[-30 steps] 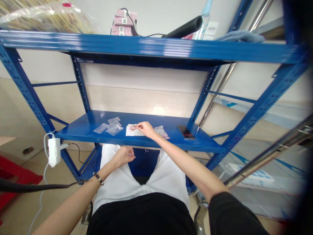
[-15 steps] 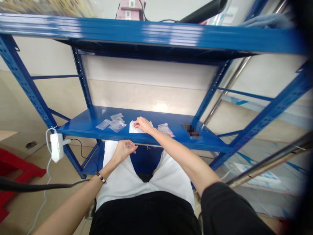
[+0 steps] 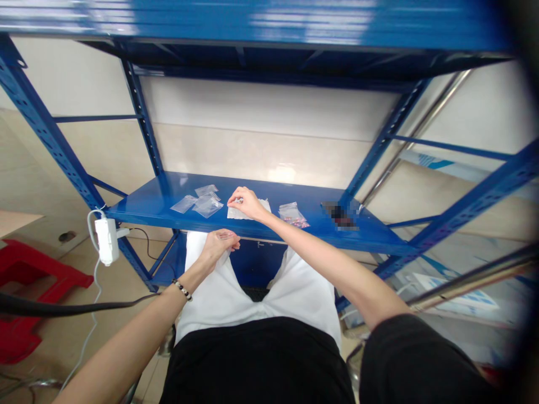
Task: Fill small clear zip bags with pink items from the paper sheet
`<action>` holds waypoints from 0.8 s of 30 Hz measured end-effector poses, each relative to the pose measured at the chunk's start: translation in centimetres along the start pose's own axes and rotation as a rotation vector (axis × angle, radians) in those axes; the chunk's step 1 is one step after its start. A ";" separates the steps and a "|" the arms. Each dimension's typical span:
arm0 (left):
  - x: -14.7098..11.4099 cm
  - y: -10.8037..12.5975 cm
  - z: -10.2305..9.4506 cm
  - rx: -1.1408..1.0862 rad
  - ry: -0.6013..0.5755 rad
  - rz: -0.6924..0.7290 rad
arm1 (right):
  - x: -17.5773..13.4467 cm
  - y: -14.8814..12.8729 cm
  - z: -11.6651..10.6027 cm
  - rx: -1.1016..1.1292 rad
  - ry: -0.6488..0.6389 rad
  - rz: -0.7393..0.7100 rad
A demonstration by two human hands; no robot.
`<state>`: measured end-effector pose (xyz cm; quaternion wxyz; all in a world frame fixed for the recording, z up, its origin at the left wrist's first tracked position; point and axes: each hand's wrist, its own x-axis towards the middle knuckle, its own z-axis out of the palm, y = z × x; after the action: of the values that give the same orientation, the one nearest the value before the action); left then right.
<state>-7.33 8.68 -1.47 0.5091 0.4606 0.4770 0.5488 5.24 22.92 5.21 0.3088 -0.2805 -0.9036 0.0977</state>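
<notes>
My left hand [image 3: 219,244] is closed in front of the shelf's edge, over my left thigh. A small piece of clear plastic [image 3: 227,235], perhaps a bag, shows in its curled fingers. Above the white paper [image 3: 264,205] on the blue shelf, my right hand [image 3: 247,203] has its fingertips pinched together at the paper's left part. What it pinches, if anything, is too small to make out. Several clear zip bags [image 3: 208,206] lie flat to the left of the paper. To its right lies a zip bag of small pink and red pieces [image 3: 293,215].
A blurred dark object [image 3: 339,216] lies at the shelf's right end. Blue uprights frame both sides, and a blue upper shelf [image 3: 202,22] hangs over the work. A white power adapter [image 3: 106,241] hangs at the left, near a red stool [image 3: 37,292].
My right hand has lifted slightly from the paper, its fingers now at the paper's left edge. My left hand has turned slightly and its fingers have drawn together. The view has tipped downward.
</notes>
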 end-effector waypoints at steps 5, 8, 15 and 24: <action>0.0 0.2 0.1 0.037 0.078 0.114 | -3.3 -4.4 -0.9 0.250 -0.128 -0.153; -0.3 0.5 0.3 0.016 0.076 0.130 | -4.4 -4.6 -1.1 0.315 -0.203 -0.184; -0.4 0.5 0.4 0.014 0.028 0.110 | -1.7 1.4 -0.5 0.036 0.056 0.167; -0.1 0.3 0.1 0.045 0.021 0.105 | -0.3 5.7 1.4 -0.249 -0.054 0.079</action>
<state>-7.29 8.54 -1.15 0.4641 0.4906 0.4698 0.5685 7.14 27.40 2.01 0.2432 -0.3492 -0.9049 0.0041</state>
